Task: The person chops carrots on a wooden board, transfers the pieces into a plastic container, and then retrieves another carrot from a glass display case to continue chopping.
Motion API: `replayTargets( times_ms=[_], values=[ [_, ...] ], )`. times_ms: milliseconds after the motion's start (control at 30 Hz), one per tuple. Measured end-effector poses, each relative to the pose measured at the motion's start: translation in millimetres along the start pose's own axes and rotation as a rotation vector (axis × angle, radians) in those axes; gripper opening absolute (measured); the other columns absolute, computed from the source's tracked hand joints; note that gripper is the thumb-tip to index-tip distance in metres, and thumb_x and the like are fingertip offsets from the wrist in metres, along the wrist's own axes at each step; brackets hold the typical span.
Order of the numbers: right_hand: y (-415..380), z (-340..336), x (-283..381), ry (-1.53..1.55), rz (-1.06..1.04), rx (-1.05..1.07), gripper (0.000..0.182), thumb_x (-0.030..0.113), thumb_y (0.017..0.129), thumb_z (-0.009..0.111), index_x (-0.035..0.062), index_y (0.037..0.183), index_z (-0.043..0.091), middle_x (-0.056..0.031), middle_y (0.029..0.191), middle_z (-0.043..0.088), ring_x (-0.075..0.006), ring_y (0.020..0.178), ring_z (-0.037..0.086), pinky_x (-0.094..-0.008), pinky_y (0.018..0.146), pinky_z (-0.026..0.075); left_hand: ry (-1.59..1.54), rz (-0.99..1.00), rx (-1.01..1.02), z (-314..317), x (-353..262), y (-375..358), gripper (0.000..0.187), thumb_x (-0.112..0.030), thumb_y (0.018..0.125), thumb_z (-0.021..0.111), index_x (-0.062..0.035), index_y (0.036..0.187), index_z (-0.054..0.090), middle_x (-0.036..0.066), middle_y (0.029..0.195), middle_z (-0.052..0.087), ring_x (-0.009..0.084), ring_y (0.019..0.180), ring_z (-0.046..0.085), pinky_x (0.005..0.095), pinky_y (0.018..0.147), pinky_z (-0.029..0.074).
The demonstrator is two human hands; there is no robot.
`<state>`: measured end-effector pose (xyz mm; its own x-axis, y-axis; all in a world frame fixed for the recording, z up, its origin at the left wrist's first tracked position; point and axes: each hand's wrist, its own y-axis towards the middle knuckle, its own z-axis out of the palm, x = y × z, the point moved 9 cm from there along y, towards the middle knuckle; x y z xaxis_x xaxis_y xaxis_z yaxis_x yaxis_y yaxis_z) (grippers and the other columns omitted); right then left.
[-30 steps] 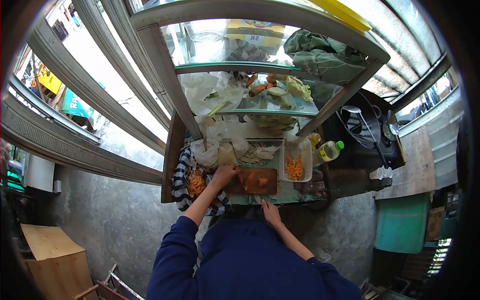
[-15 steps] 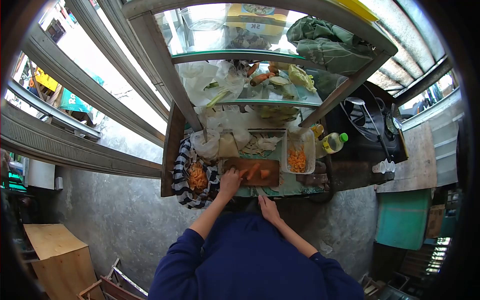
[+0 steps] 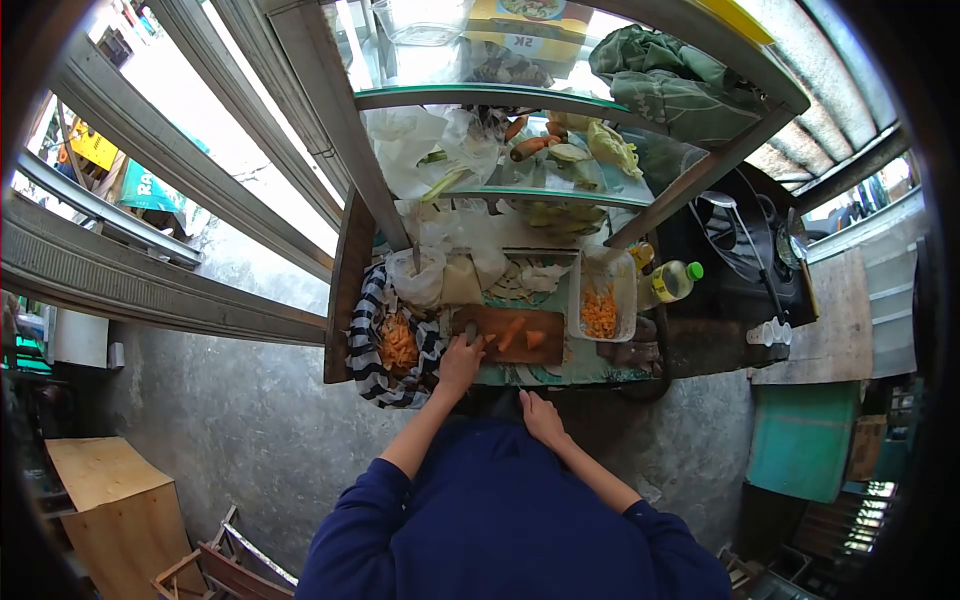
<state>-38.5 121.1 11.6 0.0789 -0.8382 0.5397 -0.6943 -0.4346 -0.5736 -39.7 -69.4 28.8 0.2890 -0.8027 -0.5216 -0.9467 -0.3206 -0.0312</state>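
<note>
My left hand (image 3: 461, 362) rests at the left end of a brown cutting board (image 3: 549, 324), its fingers bent together. A small grey thing (image 3: 470, 329) shows at the fingertips, too small to make out. Carrot pieces (image 3: 511, 332) lie on the board just right of these fingers. Close to my body, at the table's front edge, my right hand (image 3: 541, 416) is closed around what looks like a knife (image 3: 519, 389); only a thin pale part of it shows. Left of the board, shredded carrot (image 3: 398, 343) sits in a black-and-white striped cloth (image 3: 368, 318).
A clear plastic tub (image 3: 624, 312) with chopped carrot stands right of the board, near a green-capped bottle (image 3: 674, 283). Behind are plastic bags (image 3: 417, 276) and glass shelves (image 3: 560, 197) with vegetables. A ladle (image 3: 740, 232) lies by the stove at right.
The view has shifted slightly. My left fingers have moved a little on the board, and the grey thing now shows at their tips. My right hand has hardly moved.
</note>
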Motion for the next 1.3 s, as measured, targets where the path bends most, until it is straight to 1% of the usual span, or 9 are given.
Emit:
replayTargets(
  times_ms=[100,167,500,567,900,967,1033,1167,1300],
  values=[
    [0,0,4,-0.032,0.018,-0.011,0.049,0.041,0.093,0.026,-0.0002,0.092,0.051,-0.0296,0.085,0.057,-0.0472,0.084,0.053,-0.0535,0.074,0.042,-0.007,-0.012,-0.017,2,2,1,0.036,-0.017,0.073,0.065,-0.0094,0.107,0.057,0.014,0.091,0.052,0.0289,0.089,0.054,0.0368,0.069,0.05],
    [0,0,6,-0.029,0.01,-0.013,0.049,0.041,0.093,0.026,-0.0004,0.092,0.051,-0.0296,0.085,0.058,-0.0472,0.084,0.053,-0.0535,0.074,0.042,-0.042,0.014,-0.104,-6,1,0,0.034,-0.017,0.072,0.064,-0.0128,0.105,0.059,0.014,0.083,0.05,0.0318,0.08,0.055,0.04,0.064,0.047],
    [-2,-5,1,0.006,0.017,-0.019,0.048,0.04,0.093,0.026,-0.0008,0.092,0.052,-0.0301,0.085,0.057,-0.0469,0.086,0.053,-0.0524,0.075,0.042,-0.061,-0.004,-0.119,-12,1,-1,0.034,-0.02,0.072,0.065,-0.0174,0.106,0.058,0.013,0.082,0.051,0.0312,0.074,0.057,0.0396,0.061,0.047],
    [-2,-7,1,-0.013,0.011,-0.011,0.048,0.04,0.093,0.026,-0.0008,0.092,0.052,-0.03,0.085,0.057,-0.047,0.085,0.053,-0.0525,0.074,0.042,-0.016,-0.027,-0.027,-6,2,0,0.036,-0.018,0.073,0.065,-0.0118,0.108,0.059,0.012,0.087,0.052,0.0279,0.084,0.055,0.036,0.064,0.049],
    [5,0,-1,-0.081,0.025,0.032,0.049,0.04,0.093,0.025,-0.0006,0.093,0.052,-0.03,0.084,0.058,-0.0475,0.085,0.053,-0.0535,0.075,0.042,0.004,-0.06,0.018,6,8,2,0.036,-0.019,0.073,0.065,-0.011,0.107,0.057,0.012,0.092,0.052,0.0281,0.09,0.053,0.0361,0.067,0.05],
    [14,4,-4,-0.071,0.008,0.042,0.049,0.04,0.093,0.025,-0.0006,0.093,0.052,-0.0301,0.085,0.058,-0.0475,0.085,0.053,-0.0534,0.075,0.042,-0.036,-0.004,-0.121,-5,4,2,0.036,-0.017,0.07,0.066,-0.0127,0.105,0.059,0.013,0.085,0.052,0.0307,0.08,0.055,0.0393,0.063,0.047],
    [23,9,-4,-0.025,-0.064,0.045,0.049,0.039,0.093,0.024,-0.0003,0.094,0.052,-0.0305,0.087,0.057,-0.0474,0.086,0.053,-0.0533,0.077,0.041,-0.026,0.004,-0.12,-4,2,3,0.035,-0.018,0.07,0.066,-0.012,0.104,0.059,0.014,0.085,0.052,0.0307,0.08,0.055,0.0391,0.063,0.047],
    [29,11,-2,-0.036,-0.065,0.024,0.049,0.038,0.094,0.025,-0.0018,0.092,0.052,-0.0291,0.088,0.057,-0.0471,0.088,0.051,-0.0521,0.076,0.041,-0.006,-0.003,-0.097,-2,2,2,0.036,-0.019,0.07,0.066,-0.0103,0.104,0.059,0.014,0.086,0.051,0.0306,0.083,0.055,0.0385,0.064,0.047],
    [27,4,-1,0.03,-0.076,0.009,0.048,0.039,0.093,0.026,-0.0007,0.095,0.053,-0.0296,0.09,0.057,-0.0463,0.09,0.051,-0.0516,0.077,0.04,0.039,0.008,-0.091,2,0,1,0.039,-0.02,0.073,0.064,-0.0071,0.108,0.056,0.013,0.088,0.049,0.0292,0.088,0.051,0.0369,0.067,0.048]
  ],
)
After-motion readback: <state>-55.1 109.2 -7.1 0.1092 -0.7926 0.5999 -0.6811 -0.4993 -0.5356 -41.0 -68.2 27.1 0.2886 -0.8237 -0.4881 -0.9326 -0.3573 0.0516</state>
